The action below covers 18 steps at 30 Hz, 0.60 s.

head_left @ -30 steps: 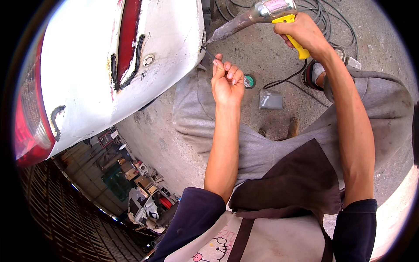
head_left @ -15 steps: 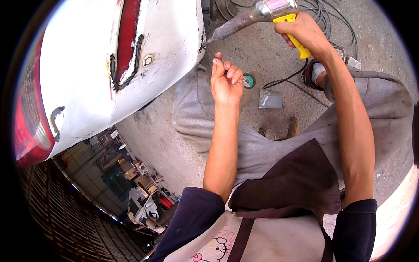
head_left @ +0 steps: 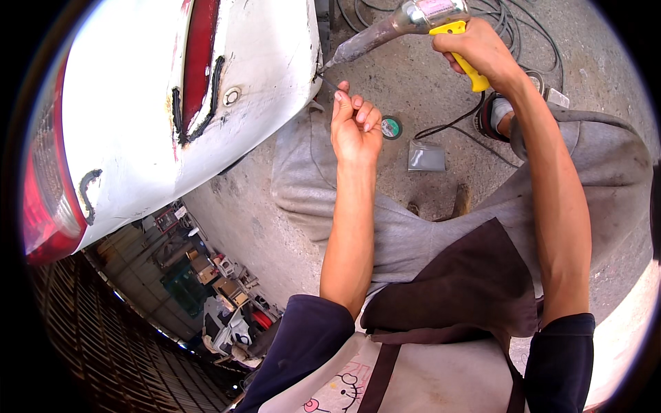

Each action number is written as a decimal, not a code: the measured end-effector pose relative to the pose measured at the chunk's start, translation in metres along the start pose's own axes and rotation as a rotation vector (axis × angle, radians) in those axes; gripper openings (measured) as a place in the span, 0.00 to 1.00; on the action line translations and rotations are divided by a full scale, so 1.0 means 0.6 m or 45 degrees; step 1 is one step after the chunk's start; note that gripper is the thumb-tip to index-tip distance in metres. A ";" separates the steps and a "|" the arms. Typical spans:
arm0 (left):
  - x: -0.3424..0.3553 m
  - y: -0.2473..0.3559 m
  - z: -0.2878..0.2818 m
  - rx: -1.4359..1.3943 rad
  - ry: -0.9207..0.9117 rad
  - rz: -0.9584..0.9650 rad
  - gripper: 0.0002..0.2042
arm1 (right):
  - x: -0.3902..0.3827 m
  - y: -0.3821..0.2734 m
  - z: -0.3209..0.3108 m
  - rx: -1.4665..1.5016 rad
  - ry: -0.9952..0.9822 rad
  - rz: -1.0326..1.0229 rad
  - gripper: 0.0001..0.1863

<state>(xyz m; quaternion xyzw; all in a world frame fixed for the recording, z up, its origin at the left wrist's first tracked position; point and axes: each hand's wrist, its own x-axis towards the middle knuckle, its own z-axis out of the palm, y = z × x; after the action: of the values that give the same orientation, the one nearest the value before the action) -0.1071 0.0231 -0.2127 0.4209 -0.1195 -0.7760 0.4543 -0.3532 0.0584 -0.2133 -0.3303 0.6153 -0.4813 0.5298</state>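
My right hand (head_left: 476, 49) is wrapped round the yellow handle of a hot-air gun (head_left: 368, 40) with a metal barrel. Its narrow nozzle points down and left, with the tip close to the edge of a white car bumper (head_left: 268, 82). Between thumb and fingertips my left hand (head_left: 356, 131) pinches a thin dark rod (head_left: 328, 82). The rod runs up to the bumper edge, just below the nozzle tip. Rough black seams (head_left: 215, 89) mark the bumper around a red reflector strip (head_left: 200, 55), and another black seam lies beside the tail light (head_left: 51, 199).
On the concrete floor lie a green-centred disc (head_left: 392, 128), a small grey box (head_left: 427, 157) and coiled dark hoses (head_left: 509, 27). A black cable runs past my right foot (head_left: 499, 113). At lower left are cluttered boxes (head_left: 224, 286) and a dark metal grille (head_left: 103, 337).
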 end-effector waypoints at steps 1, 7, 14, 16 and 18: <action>0.000 0.000 0.000 0.011 -0.004 0.005 0.11 | -0.001 -0.001 0.001 0.006 0.004 -0.001 0.11; -0.012 -0.004 0.014 0.166 0.044 0.021 0.15 | -0.001 -0.001 -0.001 -0.012 0.015 -0.002 0.11; -0.009 -0.003 0.001 0.188 -0.027 0.022 0.15 | 0.001 0.002 -0.002 0.002 0.026 0.008 0.10; -0.013 -0.005 0.001 0.157 -0.036 0.039 0.13 | -0.001 0.000 -0.002 -0.001 0.025 0.014 0.10; -0.016 -0.008 0.003 0.140 -0.046 0.061 0.11 | -0.001 0.000 -0.002 -0.013 0.019 -0.011 0.10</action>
<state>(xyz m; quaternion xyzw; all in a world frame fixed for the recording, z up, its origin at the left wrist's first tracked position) -0.1089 0.0334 -0.2092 0.4283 -0.1801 -0.7646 0.4465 -0.3542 0.0593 -0.2130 -0.3322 0.6202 -0.4830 0.5212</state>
